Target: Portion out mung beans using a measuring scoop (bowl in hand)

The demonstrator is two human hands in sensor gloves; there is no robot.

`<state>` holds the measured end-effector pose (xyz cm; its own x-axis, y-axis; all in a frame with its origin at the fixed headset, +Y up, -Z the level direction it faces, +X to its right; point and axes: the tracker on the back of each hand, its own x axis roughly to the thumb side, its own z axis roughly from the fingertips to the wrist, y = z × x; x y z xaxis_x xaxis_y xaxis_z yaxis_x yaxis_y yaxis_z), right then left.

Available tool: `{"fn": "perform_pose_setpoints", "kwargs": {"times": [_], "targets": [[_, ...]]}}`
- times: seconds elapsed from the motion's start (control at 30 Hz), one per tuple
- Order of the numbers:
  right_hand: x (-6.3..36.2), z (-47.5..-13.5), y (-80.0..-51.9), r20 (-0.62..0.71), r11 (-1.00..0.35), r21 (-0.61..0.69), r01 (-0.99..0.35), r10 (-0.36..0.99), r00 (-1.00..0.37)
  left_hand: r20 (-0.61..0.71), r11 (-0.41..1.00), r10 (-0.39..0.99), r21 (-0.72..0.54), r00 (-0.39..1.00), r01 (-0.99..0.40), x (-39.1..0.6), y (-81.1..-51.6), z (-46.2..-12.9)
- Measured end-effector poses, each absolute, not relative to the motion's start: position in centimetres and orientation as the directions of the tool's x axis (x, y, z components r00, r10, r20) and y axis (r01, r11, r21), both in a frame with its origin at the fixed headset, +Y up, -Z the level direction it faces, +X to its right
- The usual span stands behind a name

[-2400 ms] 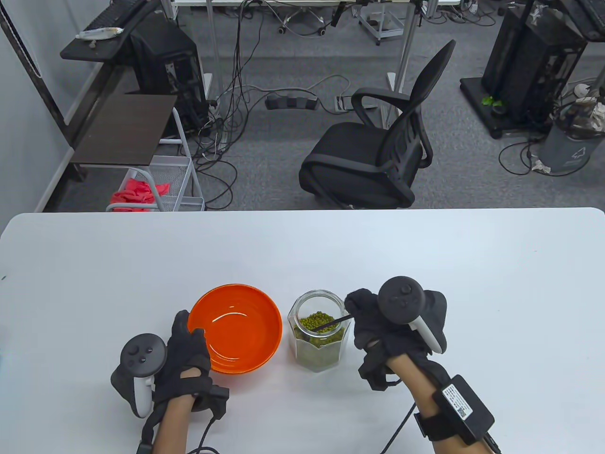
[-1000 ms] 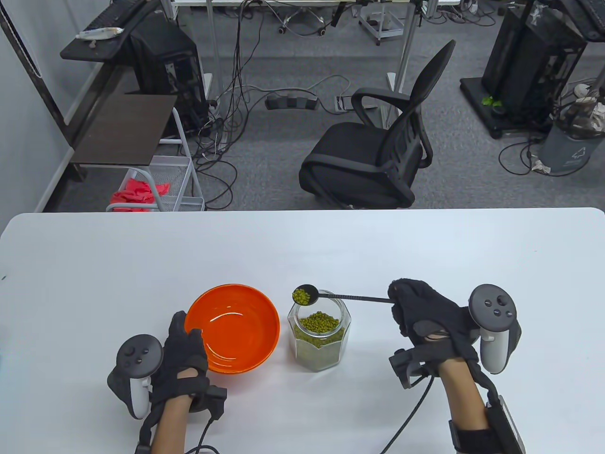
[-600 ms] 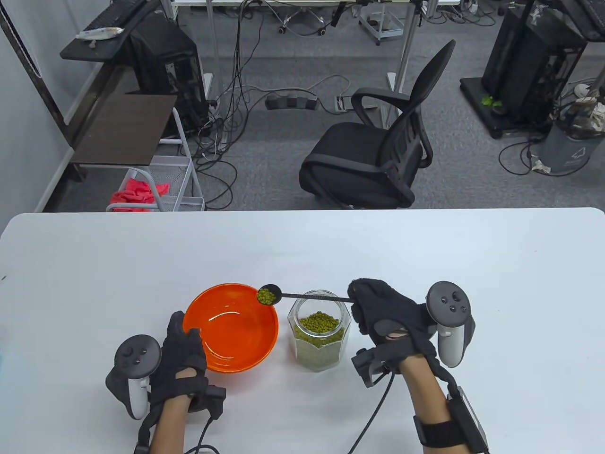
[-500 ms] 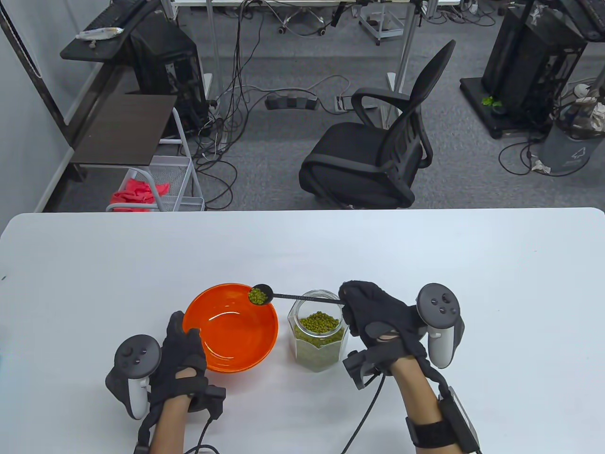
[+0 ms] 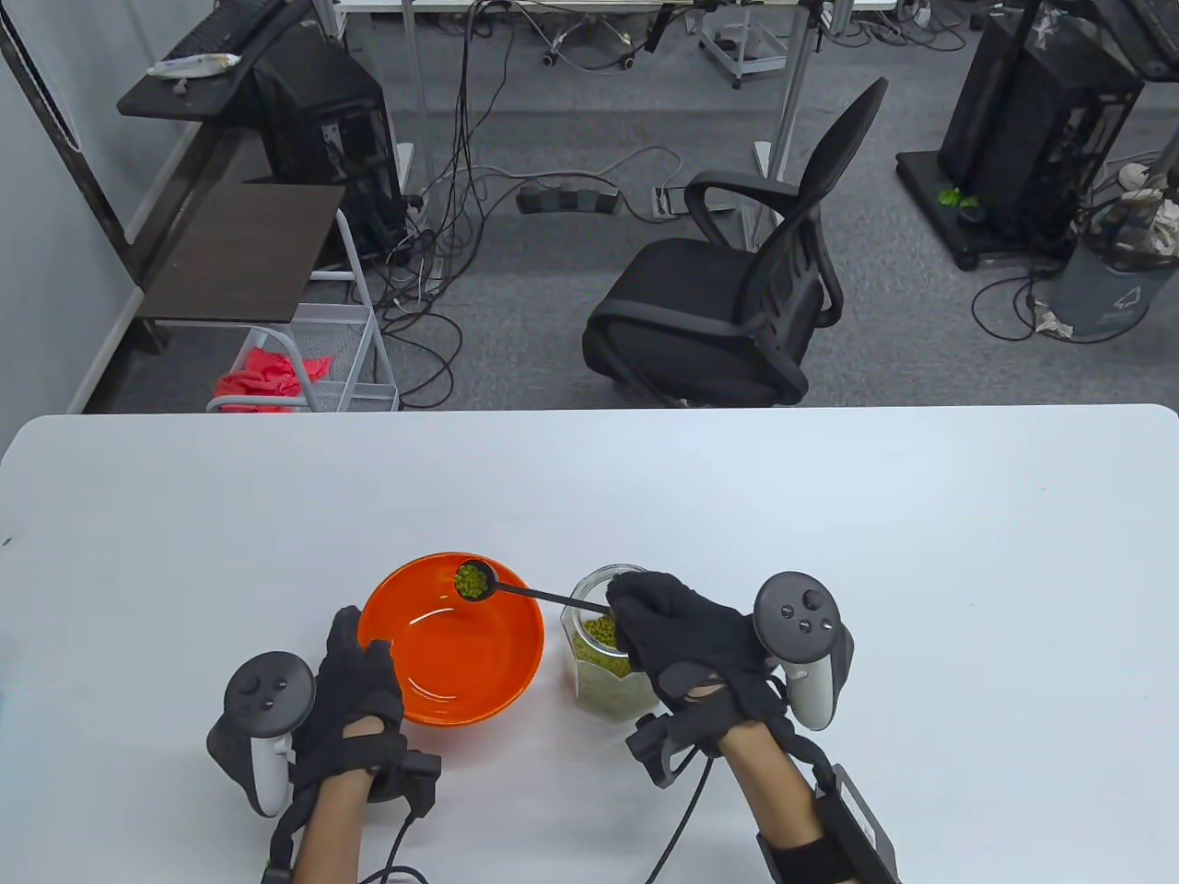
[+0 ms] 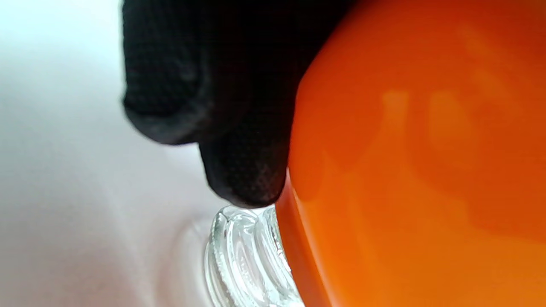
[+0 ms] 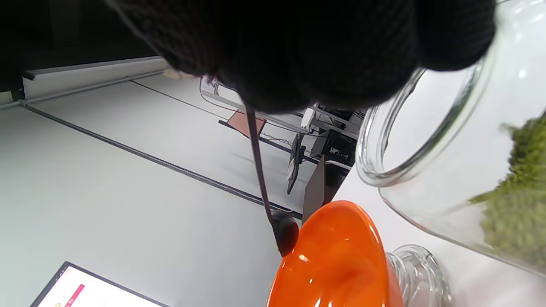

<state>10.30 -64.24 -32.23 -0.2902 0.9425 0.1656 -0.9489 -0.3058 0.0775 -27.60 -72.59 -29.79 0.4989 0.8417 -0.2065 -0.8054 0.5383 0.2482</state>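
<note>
An orange bowl (image 5: 461,663) stands on the white table (image 5: 829,516). My left hand (image 5: 364,645) grips its left rim, thumb inside and fingers (image 6: 239,128) against the outer wall (image 6: 405,170). My right hand (image 5: 636,603) pinches the thin handle of a black measuring scoop (image 5: 474,580). The scoop's head is level, heaped with green mung beans, and sits over the bowl's far rim. The right wrist view shows the handle (image 7: 256,149) running from my glove to the scoop head beside the bowl (image 7: 337,264). The glass jar of mung beans (image 5: 603,681) stands right of the bowl, partly under my right hand.
A ridged clear glass piece (image 6: 243,260) shows under the bowl's edge in both wrist views. The jar's mouth (image 7: 426,140) is open. Beyond the table's far edge stand a black office chair (image 5: 737,295) and a wire cart (image 5: 313,359).
My right hand lifted the scoop full of beans out of the jar and carried it left, from above the jar to over the bowl. My left hand stayed on the bowl's rim.
</note>
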Motion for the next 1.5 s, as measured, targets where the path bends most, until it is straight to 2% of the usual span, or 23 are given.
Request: {"fn": "perform_pose_setpoints", "kwargs": {"times": [0.2, 0.7, 1.13, 1.3, 1.5], "targets": [[9.2, -31.6, -64.0, 0.220, -0.386, 0.057, -0.921, 0.904, -0.365, -0.204, 0.531, 0.846, 0.248, 0.492, -0.810, -27.6, -72.6, -29.8], [7.1, -29.9, -63.0, 0.365, -0.588, -0.111, -0.801, 0.725, -0.583, -0.207, 0.514, 0.856, 0.239, 0.474, -0.824, -27.5, -72.6, -29.8], [7.7, -29.5, -62.2, 0.384, -0.567, -0.125, -0.814, 0.729, -0.567, -0.212, 0.506, 0.860, 0.231, 0.464, -0.831, -27.5, -72.7, -29.8], [9.7, -29.1, -60.6, 0.382, -0.495, -0.163, -0.854, 0.766, -0.517, -0.210, 0.506, 0.860, 0.228, 0.465, -0.832, -27.4, -72.7, -29.8], [12.5, -28.5, -58.1, 0.375, -0.484, -0.246, -0.840, 0.751, -0.543, -0.206, 0.505, 0.861, 0.228, 0.466, -0.832, -27.4, -72.7, -29.8]]}}
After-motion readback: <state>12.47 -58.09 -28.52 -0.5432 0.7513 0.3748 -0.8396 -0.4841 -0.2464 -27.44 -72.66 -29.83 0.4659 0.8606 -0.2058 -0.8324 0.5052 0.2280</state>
